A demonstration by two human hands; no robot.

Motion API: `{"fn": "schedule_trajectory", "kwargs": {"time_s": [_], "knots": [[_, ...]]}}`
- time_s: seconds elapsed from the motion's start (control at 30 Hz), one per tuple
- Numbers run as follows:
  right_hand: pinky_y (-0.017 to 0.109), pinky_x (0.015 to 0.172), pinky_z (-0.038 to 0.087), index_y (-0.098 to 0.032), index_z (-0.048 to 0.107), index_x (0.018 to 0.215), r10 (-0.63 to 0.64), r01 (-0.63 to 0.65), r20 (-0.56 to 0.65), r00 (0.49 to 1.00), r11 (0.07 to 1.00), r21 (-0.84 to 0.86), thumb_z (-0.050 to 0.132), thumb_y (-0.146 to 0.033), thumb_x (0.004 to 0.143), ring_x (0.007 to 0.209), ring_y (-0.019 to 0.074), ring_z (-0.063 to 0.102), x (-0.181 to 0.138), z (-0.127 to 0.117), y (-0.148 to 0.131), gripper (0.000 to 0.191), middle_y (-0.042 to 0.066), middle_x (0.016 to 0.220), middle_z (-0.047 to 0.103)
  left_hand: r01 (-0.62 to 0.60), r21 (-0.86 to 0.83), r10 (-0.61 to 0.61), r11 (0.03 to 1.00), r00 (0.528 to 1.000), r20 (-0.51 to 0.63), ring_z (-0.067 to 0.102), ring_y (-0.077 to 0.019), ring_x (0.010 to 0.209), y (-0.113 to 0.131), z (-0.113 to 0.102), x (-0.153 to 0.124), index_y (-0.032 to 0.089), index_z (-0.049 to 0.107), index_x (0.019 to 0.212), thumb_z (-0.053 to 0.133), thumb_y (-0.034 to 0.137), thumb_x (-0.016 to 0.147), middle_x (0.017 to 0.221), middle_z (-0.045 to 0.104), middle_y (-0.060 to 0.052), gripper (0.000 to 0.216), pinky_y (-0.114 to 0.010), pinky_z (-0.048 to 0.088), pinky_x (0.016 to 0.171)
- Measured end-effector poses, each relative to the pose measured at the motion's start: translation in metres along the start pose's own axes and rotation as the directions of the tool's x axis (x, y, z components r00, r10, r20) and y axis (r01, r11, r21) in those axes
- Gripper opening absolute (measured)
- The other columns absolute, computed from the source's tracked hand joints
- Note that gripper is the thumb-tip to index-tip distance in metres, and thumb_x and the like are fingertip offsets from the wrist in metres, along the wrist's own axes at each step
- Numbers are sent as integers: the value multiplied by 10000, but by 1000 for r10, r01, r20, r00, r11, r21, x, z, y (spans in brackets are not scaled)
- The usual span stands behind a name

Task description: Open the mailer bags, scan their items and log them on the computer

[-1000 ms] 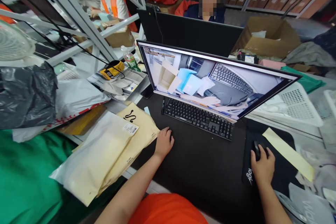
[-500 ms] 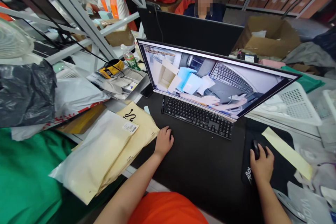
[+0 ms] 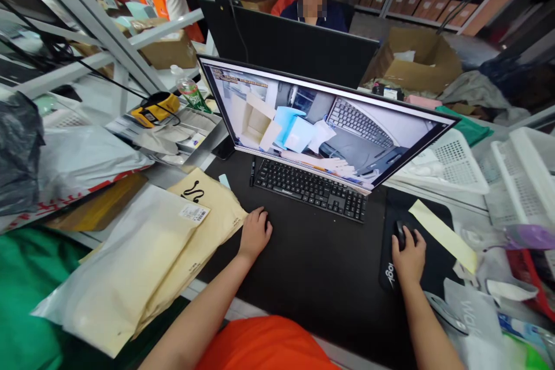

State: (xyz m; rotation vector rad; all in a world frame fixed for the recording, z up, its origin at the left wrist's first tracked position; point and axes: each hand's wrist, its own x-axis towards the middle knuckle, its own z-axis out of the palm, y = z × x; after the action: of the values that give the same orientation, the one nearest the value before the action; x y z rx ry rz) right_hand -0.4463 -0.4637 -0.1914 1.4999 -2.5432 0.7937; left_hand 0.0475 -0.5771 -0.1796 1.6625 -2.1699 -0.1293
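Note:
My right hand rests over a black computer mouse, fingers wrapped round it, on a dark mouse pad. Loosely bent, the fingers of my left hand lie on the black desk mat with nothing visible in them. That hand is beside the corner of some cream packages; a clear bag with a label lies on top. Beyond both hands stands a monitor showing a keyboard, an open carton and hands. A black keyboard is partly hidden under its lower edge.
White perforated baskets stand at the right, near a yellow paper strip. On the left are a green bottle, a yellow-black device and plastic bags. Two people sit or stand beyond, past a second monitor.
The view has turned slightly right, so everything sits further left. Both hands keep their places on the desk and mouse. On the screen, the pictured hands have shifted.

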Motion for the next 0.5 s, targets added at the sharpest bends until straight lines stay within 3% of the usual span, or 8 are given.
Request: {"fn": "schedule_trajectory", "kwargs": {"time_s": [0.5], "knots": [[590, 1148, 378, -94, 613, 1409, 4, -5, 10, 1000, 1000, 26, 504, -536, 953, 1393, 388, 429, -1, 1, 4, 644, 260, 1529, 417, 6, 5, -6, 1000, 1000, 15, 612, -335, 1157, 1, -1, 1, 173, 622, 1117, 518, 206, 928, 1255, 643, -184, 218, -506, 514, 1026]]}}
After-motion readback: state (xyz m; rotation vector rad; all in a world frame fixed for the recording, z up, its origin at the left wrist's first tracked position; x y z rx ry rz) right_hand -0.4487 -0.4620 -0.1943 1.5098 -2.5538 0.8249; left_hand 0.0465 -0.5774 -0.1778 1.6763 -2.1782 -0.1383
